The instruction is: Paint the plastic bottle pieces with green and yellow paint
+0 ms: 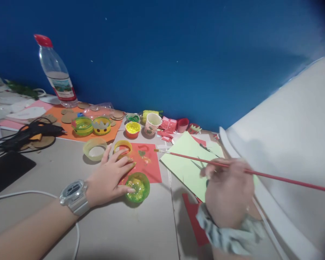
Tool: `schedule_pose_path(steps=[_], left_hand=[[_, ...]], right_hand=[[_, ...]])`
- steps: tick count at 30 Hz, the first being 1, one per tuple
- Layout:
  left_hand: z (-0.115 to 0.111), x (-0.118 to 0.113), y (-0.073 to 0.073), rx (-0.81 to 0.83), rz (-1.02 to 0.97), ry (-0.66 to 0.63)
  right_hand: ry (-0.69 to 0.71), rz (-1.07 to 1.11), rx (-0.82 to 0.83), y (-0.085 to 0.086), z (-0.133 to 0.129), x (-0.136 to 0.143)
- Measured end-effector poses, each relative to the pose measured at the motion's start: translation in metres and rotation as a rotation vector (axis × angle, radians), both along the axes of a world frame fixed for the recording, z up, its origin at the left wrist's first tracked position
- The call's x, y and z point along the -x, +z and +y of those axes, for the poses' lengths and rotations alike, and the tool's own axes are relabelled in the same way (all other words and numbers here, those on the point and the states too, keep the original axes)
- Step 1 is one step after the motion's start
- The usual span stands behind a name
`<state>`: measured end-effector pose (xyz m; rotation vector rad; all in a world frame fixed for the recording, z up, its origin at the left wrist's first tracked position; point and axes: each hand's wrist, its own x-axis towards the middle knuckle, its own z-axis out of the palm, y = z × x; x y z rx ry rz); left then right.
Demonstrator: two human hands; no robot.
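Observation:
My right hand (229,191), blurred, grips a long thin paintbrush (186,156) with a red handle above the pale green paper (176,159); its bristles point left. My left hand (112,173), wearing a watch, has its fingers spread over the edge of a red paper sheet (151,166). Its thumb reaches the rim of a green cup bottom (141,187) smeared with yellow paint. By the fingertips stands a yellow ring (124,143), with a pale yellow cup (94,150) to its left. Scissors (206,147) lie on the pale green paper, partly hidden.
Paint cups, one yellow (132,129) and one green (133,117), stand beside a paper cup (152,124). Leftward are decorated rings (101,125) on orange paper (111,136), a bottle (58,79), a glue gun (40,128) and a phone (11,171). A blue wall (162,54) rises behind.

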<state>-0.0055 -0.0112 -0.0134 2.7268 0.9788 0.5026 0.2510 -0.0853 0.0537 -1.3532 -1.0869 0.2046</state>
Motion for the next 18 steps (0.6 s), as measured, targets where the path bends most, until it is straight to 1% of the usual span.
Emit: schedule_pose_path(steps=[2,4,6,9,12,18], left_hand=[[0.000,-0.001,-0.001,-0.010,-0.003,0.003],[0.000,-0.001,-0.002,-0.022,-0.012,0.004],[0.001,-0.002,-0.003,-0.027,-0.012,0.001],[0.001,-0.001,-0.003,-0.025,-0.005,0.002],[0.002,-0.001,-0.002,-0.007,0.004,-0.004],[0.002,-0.002,-0.001,0.006,0.018,-0.014]], right_hand=[[0.028,-0.135,0.058,-0.013,0.002,0.000],[0.095,-0.283,0.141,-0.025,0.003,0.004],[0.147,-0.370,0.198,-0.032,0.003,0.007],[0.164,-0.382,0.222,-0.037,0.005,0.008],[0.159,-0.391,0.227,-0.039,0.007,0.006],[0.194,-0.452,0.256,-0.042,0.010,0.008]])
